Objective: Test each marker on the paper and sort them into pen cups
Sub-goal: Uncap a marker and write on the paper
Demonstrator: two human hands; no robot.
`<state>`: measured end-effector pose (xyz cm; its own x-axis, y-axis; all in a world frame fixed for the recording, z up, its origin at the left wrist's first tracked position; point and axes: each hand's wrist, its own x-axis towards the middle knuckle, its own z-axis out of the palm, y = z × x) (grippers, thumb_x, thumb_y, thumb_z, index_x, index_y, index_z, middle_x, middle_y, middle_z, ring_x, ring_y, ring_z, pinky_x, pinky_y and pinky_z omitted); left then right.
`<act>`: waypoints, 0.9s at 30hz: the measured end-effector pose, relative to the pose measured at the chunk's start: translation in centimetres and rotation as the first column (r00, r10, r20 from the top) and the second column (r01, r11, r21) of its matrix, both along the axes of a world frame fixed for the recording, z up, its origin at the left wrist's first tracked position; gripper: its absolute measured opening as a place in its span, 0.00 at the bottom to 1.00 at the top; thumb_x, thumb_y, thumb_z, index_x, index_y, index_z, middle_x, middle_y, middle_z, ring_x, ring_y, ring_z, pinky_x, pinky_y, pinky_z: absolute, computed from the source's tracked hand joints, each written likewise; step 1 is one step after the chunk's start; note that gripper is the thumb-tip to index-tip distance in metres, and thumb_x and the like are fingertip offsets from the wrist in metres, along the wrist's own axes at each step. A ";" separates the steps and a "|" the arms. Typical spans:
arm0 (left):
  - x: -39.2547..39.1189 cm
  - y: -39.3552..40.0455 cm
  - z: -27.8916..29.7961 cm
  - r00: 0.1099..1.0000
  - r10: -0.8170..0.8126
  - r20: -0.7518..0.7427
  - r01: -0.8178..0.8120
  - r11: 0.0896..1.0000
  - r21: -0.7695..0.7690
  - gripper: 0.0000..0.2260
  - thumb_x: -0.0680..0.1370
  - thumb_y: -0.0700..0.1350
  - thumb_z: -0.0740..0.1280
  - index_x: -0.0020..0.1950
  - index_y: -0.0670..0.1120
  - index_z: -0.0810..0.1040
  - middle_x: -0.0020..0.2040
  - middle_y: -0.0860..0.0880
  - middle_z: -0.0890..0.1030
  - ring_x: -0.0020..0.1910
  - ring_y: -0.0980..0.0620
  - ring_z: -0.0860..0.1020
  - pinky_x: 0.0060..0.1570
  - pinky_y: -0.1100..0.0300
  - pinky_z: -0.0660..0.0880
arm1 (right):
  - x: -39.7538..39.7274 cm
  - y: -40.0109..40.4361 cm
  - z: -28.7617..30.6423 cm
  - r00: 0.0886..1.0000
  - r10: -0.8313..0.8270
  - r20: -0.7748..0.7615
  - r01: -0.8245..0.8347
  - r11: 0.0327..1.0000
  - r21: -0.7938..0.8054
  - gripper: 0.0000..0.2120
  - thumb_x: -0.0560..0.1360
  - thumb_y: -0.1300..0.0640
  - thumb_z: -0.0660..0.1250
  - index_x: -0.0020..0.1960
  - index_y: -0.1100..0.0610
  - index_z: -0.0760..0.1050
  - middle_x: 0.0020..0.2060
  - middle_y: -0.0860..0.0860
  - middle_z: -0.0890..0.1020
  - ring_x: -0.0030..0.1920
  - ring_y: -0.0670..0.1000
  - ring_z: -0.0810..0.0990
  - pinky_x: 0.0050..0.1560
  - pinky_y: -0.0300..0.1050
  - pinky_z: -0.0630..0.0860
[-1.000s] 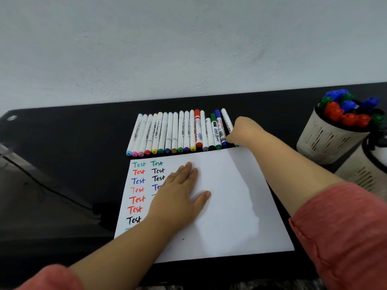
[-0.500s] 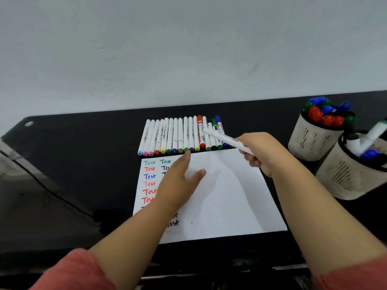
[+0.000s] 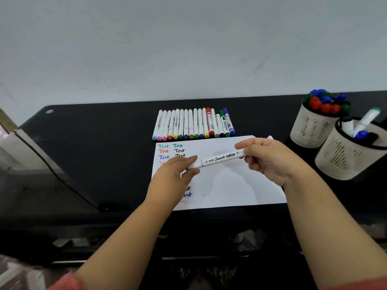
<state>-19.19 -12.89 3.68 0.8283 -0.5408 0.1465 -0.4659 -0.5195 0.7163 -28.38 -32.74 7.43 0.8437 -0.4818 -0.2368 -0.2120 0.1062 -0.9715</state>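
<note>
- The white marker [image 3: 219,159] is held level above the paper [image 3: 230,185], between both hands.
- The right hand [image 3: 270,160] grips the barrel; the left hand [image 3: 178,170] has its fingers [image 3: 189,159] pinching the cap end.
- The marker looks light, stiff and smooth, so the barrel likely needs a firm hold while the cap is pulled.

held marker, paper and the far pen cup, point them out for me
held marker [image 3: 219,159], head view, printed middle of its white barrel
paper [image 3: 230,185], head view, blank middle area
far pen cup [image 3: 312,127], head view, slotted side wall
</note>
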 end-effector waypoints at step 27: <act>0.9 1.3 0.2 0.951 0.030 -0.306 -0.008 0.997 0.072 0.12 0.78 0.52 0.65 0.61 0.58 0.78 0.31 0.57 0.75 0.31 0.59 0.71 0.33 0.64 0.66 | 4.5 8.0 -4.4 0.994 -0.051 0.098 0.037 0.990 0.140 0.11 0.78 0.57 0.65 0.38 0.59 0.75 0.24 0.51 0.71 0.22 0.44 0.64 0.23 0.34 0.62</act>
<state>-18.28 -11.63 3.92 0.8375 -0.5244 -0.1535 -0.2186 -0.5791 0.7854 -23.90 -24.72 3.01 0.8453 -0.4878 -0.2181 -0.1060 0.2471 -0.9632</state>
